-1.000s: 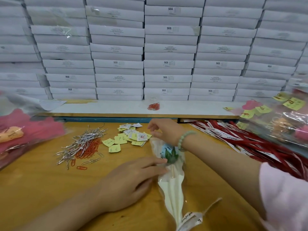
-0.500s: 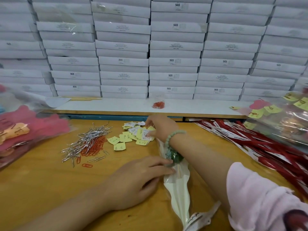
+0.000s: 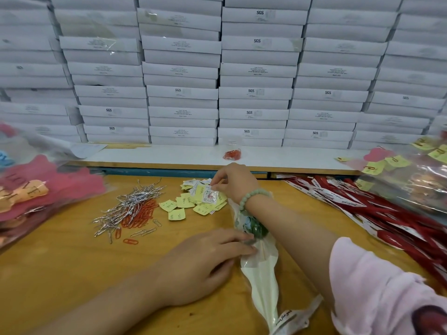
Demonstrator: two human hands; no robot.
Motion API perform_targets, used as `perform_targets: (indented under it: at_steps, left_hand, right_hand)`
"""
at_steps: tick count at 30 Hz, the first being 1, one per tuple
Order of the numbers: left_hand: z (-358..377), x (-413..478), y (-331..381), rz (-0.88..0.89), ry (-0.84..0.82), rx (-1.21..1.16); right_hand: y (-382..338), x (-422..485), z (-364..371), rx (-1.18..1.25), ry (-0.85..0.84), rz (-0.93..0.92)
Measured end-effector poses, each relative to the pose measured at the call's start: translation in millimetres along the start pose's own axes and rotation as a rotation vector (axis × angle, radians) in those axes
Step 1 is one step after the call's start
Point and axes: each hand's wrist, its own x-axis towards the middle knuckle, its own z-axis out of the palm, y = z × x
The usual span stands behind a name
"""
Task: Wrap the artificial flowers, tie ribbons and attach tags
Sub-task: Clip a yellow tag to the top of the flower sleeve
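Nearest me, the left hand lies flat on the bench, its fingers almost straight and relaxed. Its fingertips press the clear sleeve of the wrapped flower. I see that flower lying lengthwise on the bench, narrow end towards me and green head partly under my right forearm. Further out, the right hand is curled over the heap of yellow tags, with thumb and forefinger pinching one tag that bears a round red mark. Left of the heap sits a pile of silver and orange paper clips, and to its right lie red ribbons. White boxes are stacked behind
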Motion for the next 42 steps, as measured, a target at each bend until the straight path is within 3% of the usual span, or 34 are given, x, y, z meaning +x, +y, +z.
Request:
perform_targets:
  at_steps: [5, 15, 23, 35, 42]
  left_hand:
    - [1, 0, -1, 0.005, 0.005, -0.003]
    - [-1, -1, 1, 0.007, 0.006, -0.004]
    - [-1, 0, 2, 0.007, 0.009, -0.002]
    - [0, 0, 1, 0.005, 0.009, 0.001]
    - [-3, -2, 3, 0.024, 0.018, 0.002]
  right_hand:
    - [-3, -1, 0, 0.025, 0.018, 0.000]
    - [-4, -3, -7, -0.026, -0.103, 0.036]
    - [-15, -3, -2, 0.123, -0.137, 0.161]
    - [-15, 1, -2, 0.168, -0.091, 0.171]
    - [-13, -11, -20, 0.459, -0.086, 0.161]
